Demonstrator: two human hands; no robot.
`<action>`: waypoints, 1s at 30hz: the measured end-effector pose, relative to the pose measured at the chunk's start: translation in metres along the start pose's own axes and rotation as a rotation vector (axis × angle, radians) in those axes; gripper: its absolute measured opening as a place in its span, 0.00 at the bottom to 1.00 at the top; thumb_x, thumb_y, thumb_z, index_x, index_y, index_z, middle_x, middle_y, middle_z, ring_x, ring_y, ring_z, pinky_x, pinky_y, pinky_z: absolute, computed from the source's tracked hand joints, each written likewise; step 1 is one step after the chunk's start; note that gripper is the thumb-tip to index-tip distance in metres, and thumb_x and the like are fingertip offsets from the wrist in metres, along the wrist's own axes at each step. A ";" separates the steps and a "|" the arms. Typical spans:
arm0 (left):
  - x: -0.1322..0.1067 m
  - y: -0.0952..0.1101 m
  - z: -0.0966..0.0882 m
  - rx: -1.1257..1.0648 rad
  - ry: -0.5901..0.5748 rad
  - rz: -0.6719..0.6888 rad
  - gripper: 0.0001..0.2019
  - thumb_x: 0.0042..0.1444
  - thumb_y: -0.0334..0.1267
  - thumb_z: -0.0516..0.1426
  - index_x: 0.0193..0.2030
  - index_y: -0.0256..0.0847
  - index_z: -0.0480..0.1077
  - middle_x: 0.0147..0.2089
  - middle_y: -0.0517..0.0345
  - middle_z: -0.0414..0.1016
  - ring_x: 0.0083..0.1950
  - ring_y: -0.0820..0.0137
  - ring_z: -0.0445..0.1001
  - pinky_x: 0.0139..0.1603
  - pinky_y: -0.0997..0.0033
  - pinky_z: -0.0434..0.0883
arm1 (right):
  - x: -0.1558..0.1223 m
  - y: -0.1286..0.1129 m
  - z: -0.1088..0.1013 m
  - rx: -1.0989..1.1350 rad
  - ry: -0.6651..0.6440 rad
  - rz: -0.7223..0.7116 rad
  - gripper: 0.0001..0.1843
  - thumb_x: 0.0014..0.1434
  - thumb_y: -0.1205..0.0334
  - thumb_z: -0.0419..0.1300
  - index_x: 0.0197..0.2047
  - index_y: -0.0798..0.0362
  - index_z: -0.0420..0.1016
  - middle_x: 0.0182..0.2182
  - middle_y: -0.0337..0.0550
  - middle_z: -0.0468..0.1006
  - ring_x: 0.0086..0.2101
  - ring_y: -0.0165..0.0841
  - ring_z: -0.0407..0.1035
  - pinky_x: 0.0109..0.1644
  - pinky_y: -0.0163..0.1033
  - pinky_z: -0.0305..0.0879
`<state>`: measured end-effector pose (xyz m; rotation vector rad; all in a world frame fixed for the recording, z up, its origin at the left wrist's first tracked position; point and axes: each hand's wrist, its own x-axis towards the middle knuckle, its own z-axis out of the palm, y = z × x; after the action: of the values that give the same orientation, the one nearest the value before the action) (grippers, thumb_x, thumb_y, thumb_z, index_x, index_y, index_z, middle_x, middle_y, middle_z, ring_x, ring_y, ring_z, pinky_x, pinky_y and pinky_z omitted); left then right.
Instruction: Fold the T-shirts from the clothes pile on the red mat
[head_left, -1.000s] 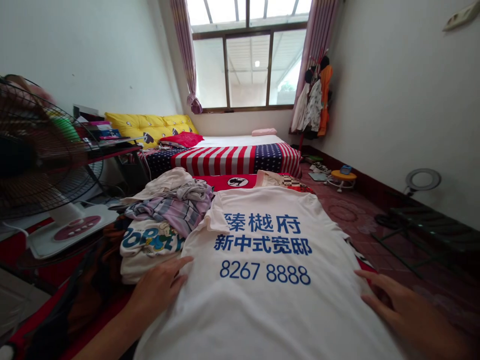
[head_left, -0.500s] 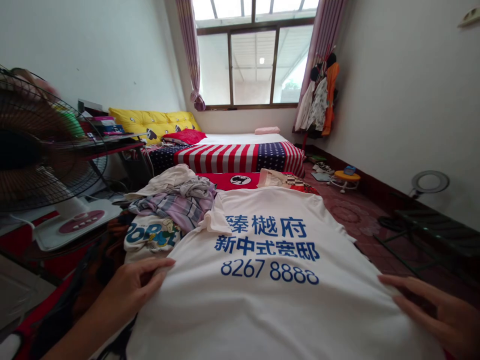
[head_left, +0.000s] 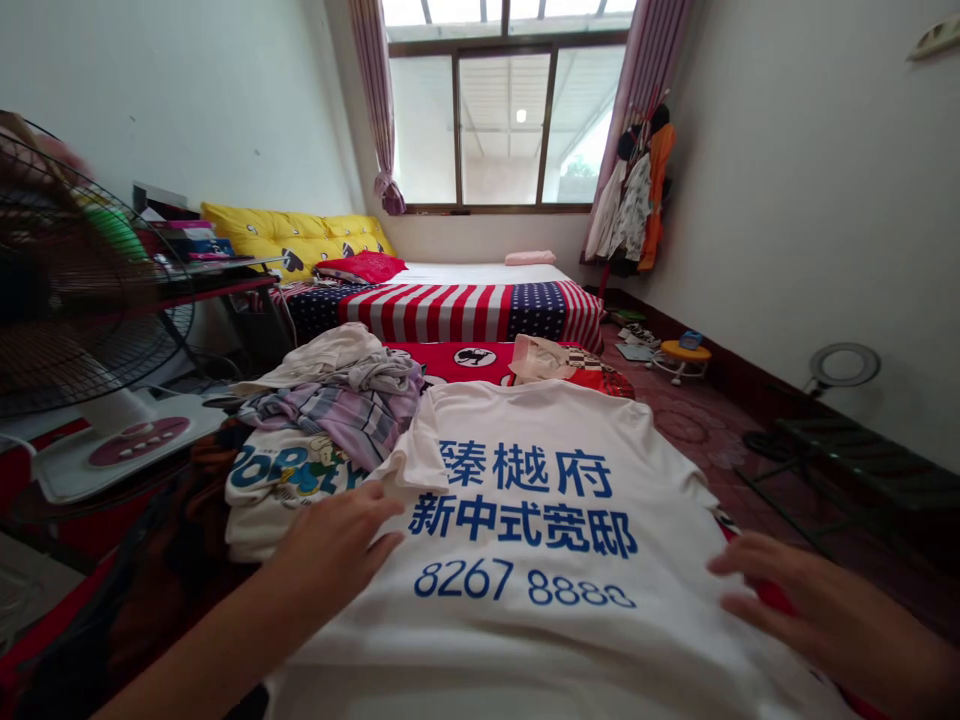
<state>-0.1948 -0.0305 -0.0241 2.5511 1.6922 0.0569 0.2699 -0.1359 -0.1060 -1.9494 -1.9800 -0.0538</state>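
The white T-shirt (head_left: pixel 517 540) is lying spread out before the person, blue characters and digits facing up, creases running across its lower part. The left hand (head_left: pixel 337 545) is reaching over its left edge, thumb and fingers standing apart. The right hand (head_left: pixel 810 605) is sitting by its right edge, fingers likewise parted; whether either hand is actually touching the cloth is hard to tell at this angle. The shirt's left sleeve is folding inward over the first character.

Just left of it, a heap of clothes (head_left: pixel 330 390) is resting, with a fan (head_left: pixel 97 330) standing further left. Past the collar, red cloth (head_left: pixel 435 360) is showing. A yellow stool (head_left: pixel 684 353) is standing on the floor to the right. Further back, a striped blanket (head_left: pixel 457 312) is draping over a bed (head_left: pixel 480 272), garments (head_left: pixel 637 205) are hanging in the corner, and curtains (head_left: pixel 371 100) are framing the window (head_left: pixel 502 130).
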 end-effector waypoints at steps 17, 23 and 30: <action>0.142 0.102 0.109 -0.251 0.137 0.308 0.33 0.61 0.61 0.42 0.69 0.51 0.54 0.74 0.54 0.44 0.74 0.56 0.39 0.71 0.46 0.40 | 0.166 0.022 0.063 -0.263 -0.129 0.195 0.38 0.64 0.41 0.39 0.68 0.56 0.55 0.68 0.54 0.51 0.66 0.51 0.45 0.63 0.67 0.47; 0.143 0.104 0.110 -0.284 0.145 0.311 0.34 0.61 0.63 0.40 0.69 0.50 0.53 0.74 0.54 0.42 0.74 0.55 0.37 0.71 0.45 0.38 | 0.212 -0.026 0.073 -0.274 0.002 0.076 0.33 0.64 0.50 0.43 0.65 0.63 0.60 0.66 0.60 0.55 0.65 0.49 0.49 0.64 0.63 0.49; 0.143 0.103 0.111 -0.303 0.161 0.310 0.34 0.61 0.63 0.40 0.69 0.49 0.53 0.74 0.53 0.42 0.74 0.55 0.37 0.71 0.45 0.39 | 0.234 -0.080 0.097 -0.069 -0.197 -0.298 0.28 0.68 0.52 0.41 0.68 0.49 0.56 0.68 0.45 0.53 0.67 0.42 0.45 0.67 0.60 0.44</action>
<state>-0.0362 0.0565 -0.1274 2.5986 1.2005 0.5087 0.1742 0.1116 -0.1134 -1.7402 -2.4156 -0.0051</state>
